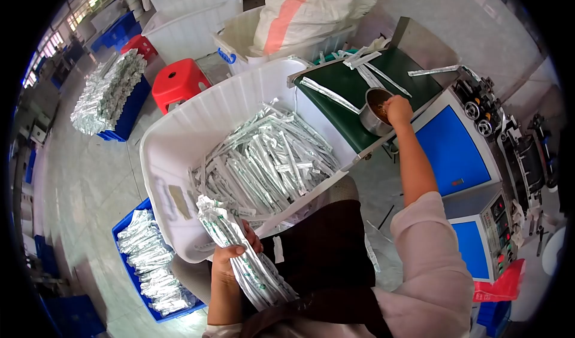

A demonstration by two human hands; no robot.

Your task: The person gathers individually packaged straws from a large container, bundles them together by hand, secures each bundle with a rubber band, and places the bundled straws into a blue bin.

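My left hand (230, 260) is closed around a bundle of long silver foil packets (248, 266) with green print, held upright at a slant against my dark apron. My right hand (398, 110) is at the mouth of a metal cup (374, 122) on the green conveyor belt (335, 77). Its fingers are pinched together and dip inside, over small yellowish-brown contents too small to name; what they grip is hidden. A large white tub (173, 140) in front of me holds many loose foil packets (269, 158) of the same sort.
Several loose packets lie on the belt, beside a machine with blue panels (452, 149). At the left is a blue crate (123, 242) of bundled packets; another blue crate (129, 113) stands behind. A red stool (179, 80) and a woven sack (317, 14) are beyond the tub.
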